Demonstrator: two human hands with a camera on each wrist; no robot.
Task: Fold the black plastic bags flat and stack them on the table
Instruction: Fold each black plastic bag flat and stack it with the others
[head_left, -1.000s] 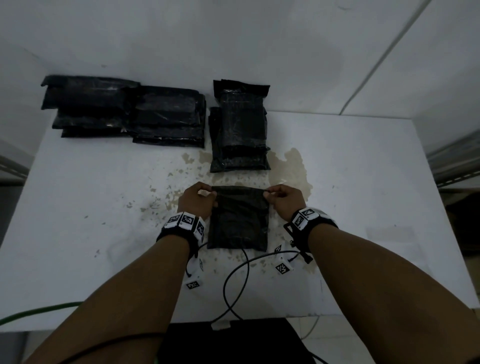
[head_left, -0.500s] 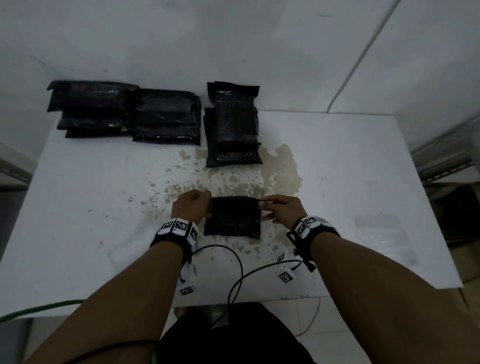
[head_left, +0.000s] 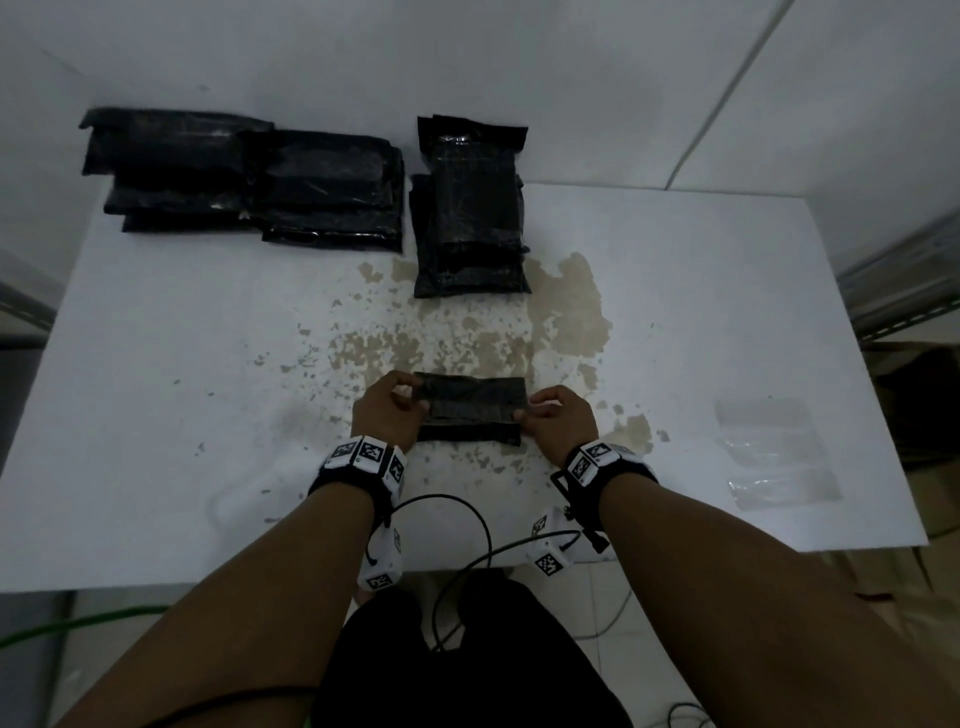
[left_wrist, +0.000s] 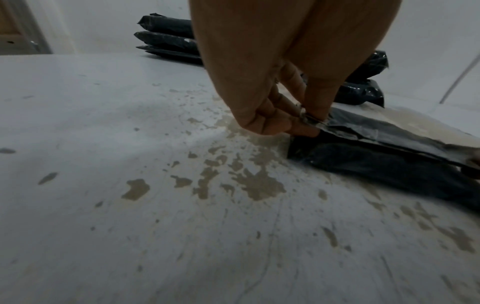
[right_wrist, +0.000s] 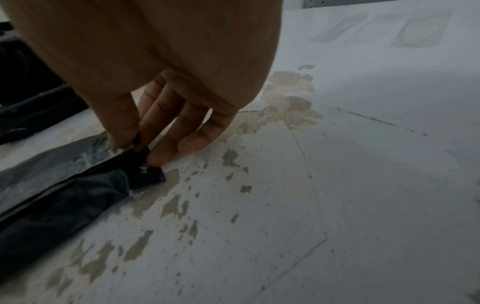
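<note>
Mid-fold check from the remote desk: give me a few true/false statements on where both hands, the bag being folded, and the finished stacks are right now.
1. Both hands pinch the same black bag, the left hand at its left end and the right hand at its right end. True.
2. The bag is lifted clear of the table. False: its lower layer lies on the table; only the upper flap is raised.
3. Stacks of folded bags sit at the far side of the table. True.
4. The right hand rests flat and holds nothing. False: its thumb and fingers pinch the bag's corner.
5. A clear plastic sheet lies to the left of the left hand. False: it lies to the right of the right hand.
</note>
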